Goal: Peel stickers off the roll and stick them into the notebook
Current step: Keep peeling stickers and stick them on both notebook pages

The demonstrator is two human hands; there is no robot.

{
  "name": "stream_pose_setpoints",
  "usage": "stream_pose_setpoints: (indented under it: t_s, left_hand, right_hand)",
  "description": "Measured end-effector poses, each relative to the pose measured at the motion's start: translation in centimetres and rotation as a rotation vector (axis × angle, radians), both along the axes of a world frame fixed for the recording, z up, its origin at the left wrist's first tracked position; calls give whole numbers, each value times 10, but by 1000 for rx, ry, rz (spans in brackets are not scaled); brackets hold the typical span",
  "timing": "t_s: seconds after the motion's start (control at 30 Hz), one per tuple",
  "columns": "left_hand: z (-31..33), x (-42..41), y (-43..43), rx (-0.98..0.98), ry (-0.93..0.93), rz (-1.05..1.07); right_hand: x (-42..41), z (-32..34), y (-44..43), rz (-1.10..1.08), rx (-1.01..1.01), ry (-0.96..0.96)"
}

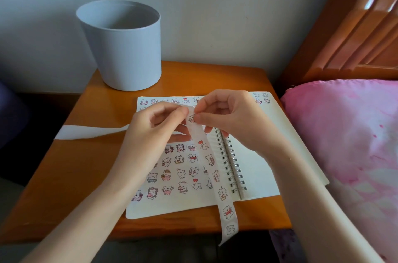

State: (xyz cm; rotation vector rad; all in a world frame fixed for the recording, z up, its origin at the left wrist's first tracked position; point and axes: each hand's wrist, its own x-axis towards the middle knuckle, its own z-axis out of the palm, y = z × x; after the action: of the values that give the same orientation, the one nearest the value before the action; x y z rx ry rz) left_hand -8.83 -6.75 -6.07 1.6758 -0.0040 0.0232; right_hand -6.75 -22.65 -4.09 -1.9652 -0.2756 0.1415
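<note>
On the wooden bedside table, a spiral notebook lies open and flat, its right edge close to the pink bedding. Both hands work just above its upper half. The left hand has its fingers curled, pinching the top of the sticker strip between thumb and forefinger. The right hand is also curled, its thumb and fingertip nipping a small bear sticker on the strip just below the left hand's hold. Whether that sticker's edge has lifted off the backing cannot be told. From the hands the strip hangs down across the left page, beside the wire binding and past the table's front edge, with several more bears on it. The roll itself is not in view. A length of blank spent backing trails from behind the left hand off the table's left side. A grey bin stands at the back left. Progress, as judged from the layout: the left page carries rows of bear stickers over most of its area, with a bare margin along the bottom. The right page shows only a few stickers at its top corner and is otherwise blank. Well along, then, with the current peel, its placement and most of the right page left to do.
</note>
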Motion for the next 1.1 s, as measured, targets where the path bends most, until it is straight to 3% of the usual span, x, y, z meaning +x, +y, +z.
stream_pose_setpoints:
  t_s: [0.3,0.5,0.73,1.1]
  left_hand:
    - [-7,3,1,26,43,-3]
    - [-9,3,2,20,46,2]
    - [-13,3,1,105,31,-32]
    - [-14,2,1,53,75,-67]
  right_hand:
    - [-2,4,-4,-13,-239,-95]
    - [2,12,-26,-128,-25,33]
    - [15,-3,-51,-436,-119,73]
    - [24,-24,-37,-512,-116,24]
